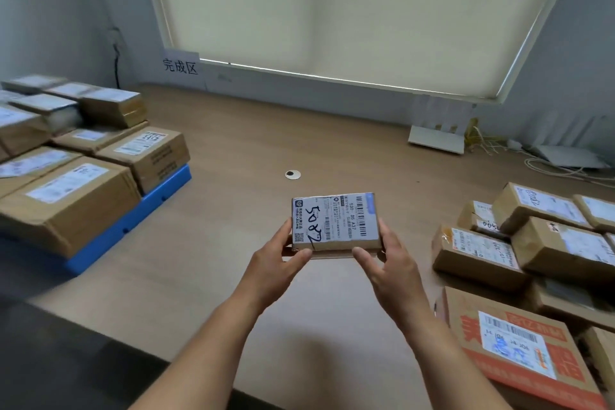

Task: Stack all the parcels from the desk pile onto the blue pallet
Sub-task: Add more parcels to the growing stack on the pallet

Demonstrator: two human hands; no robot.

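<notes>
On my feed a pale wood tabletop (pixel 253 130) runs back to a grey wall. A cream roller blind (pixel 332 10) is down over the window there, with a paper sign (pixel 180 66) bearing three printed characters at its lower left corner. A small white disc (pixel 293 174) lies mid-surface, and a white stand (pixel 436 140) and loose cables (pixel 559 173) sit far right. The blue pallet (pixel 156 200) is on the left, loaded with stacked brown parcels (pixel 70 196). The desk pile (pixel 519 243) crowds the right edge, with an orange-printed box (pixel 519 349) nearest me.

The parcel (pixel 335 221) I'm handling is small, flat brown cardboard. A white shipping label with barcodes and handwritten black digits nearly covers its top. It is held over the middle of the tabletop, between pallet and pile. My left hand (pixel 279 263) and right hand (pixel 389 263) each grip one side, fingers (pixel 382 226) clamped round its edges and thumbs on the near edge.
</notes>
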